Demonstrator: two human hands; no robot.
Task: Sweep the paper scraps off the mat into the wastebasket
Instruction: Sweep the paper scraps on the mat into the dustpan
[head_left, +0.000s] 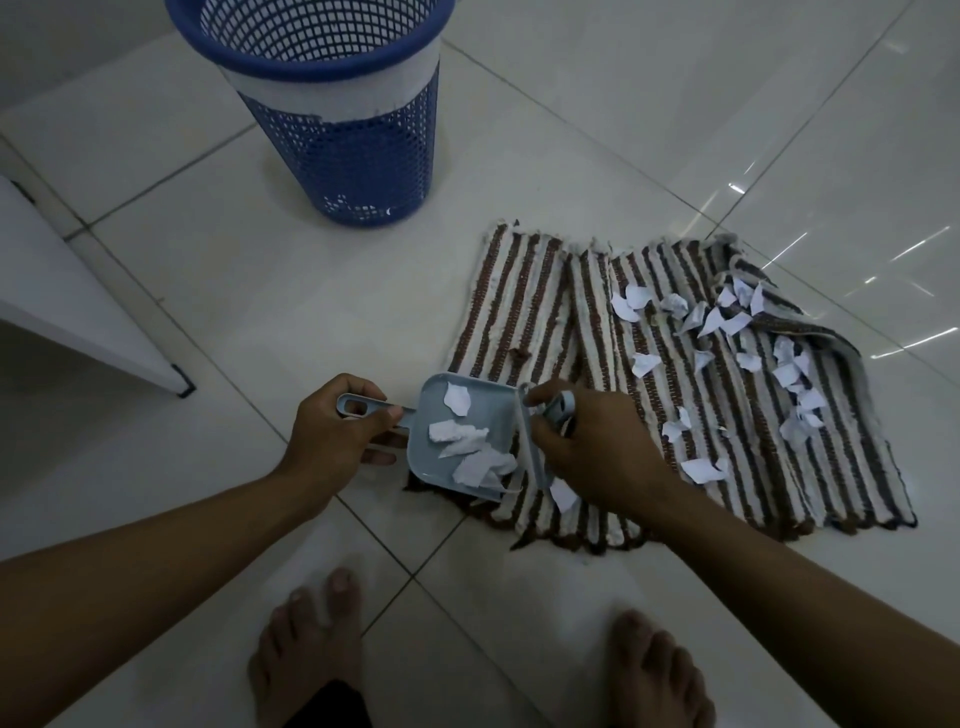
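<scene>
A brown-and-white striped mat (524, 306) lies on the tiled floor, its far right corner folded over. Several white paper scraps (717, 319) are strewn across its right half. My left hand (337, 426) grips the handle of a small light-blue dustpan (434, 402) resting on the mat's near left edge, with several scraps inside. My right hand (587, 441) is closed on a small light-blue brush (532, 447) pressed against the pan's mouth. One scrap (562, 493) lies just under that hand. A blue mesh wastebasket (337, 119) stands upright beyond the mat, to the left.
White furniture (67, 306) juts in at the left, its corner near the floor. My two bare feet (311, 649) stand on the glossy white tiles below the mat. Bare tile separates the mat from the wastebasket.
</scene>
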